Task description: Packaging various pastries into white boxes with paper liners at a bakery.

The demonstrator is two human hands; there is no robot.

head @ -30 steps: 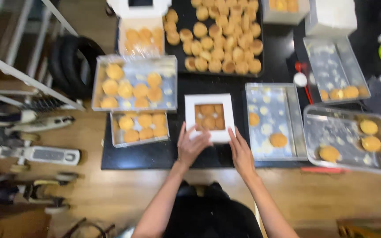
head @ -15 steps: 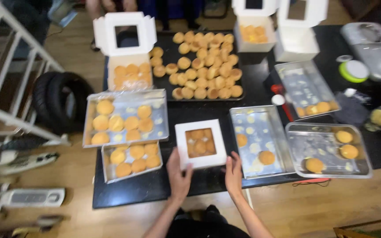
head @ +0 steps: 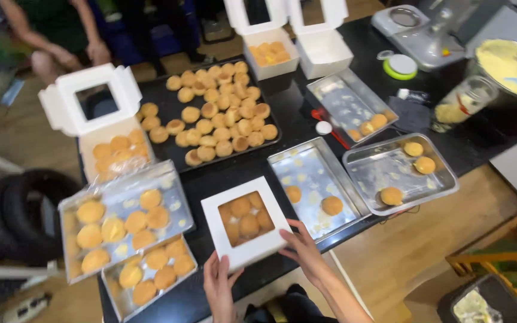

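- The left hand (head: pixel 219 287) lies flat and open against the near edge of the white window-lid pastry box (head: pixel 245 222); the right hand (head: pixel 303 251) cups its near right corner, fingers loosely spread.
- The box sits closed on the black counter (head: pixel 288 119), between foil trays of buns (head: pixel 124 218) and a steel tray (head: pixel 315 182).
- Judged light, thin card, crushable: hold opposite side walls, not the window.
- Nearly square, turned slightly askew; window faces up.

Low black table (head: pixel 282 125) on wooden floor (head: pixel 390 257), carrying a closed white window-lid cardboard box (head: pixel 245 222) of round golden buns, a large dark baking sheet (head: pixel 151 90) of loose buns, five shallow metal trays, three open white boxes, a green-rimmed lid (head: pixel 400 66).
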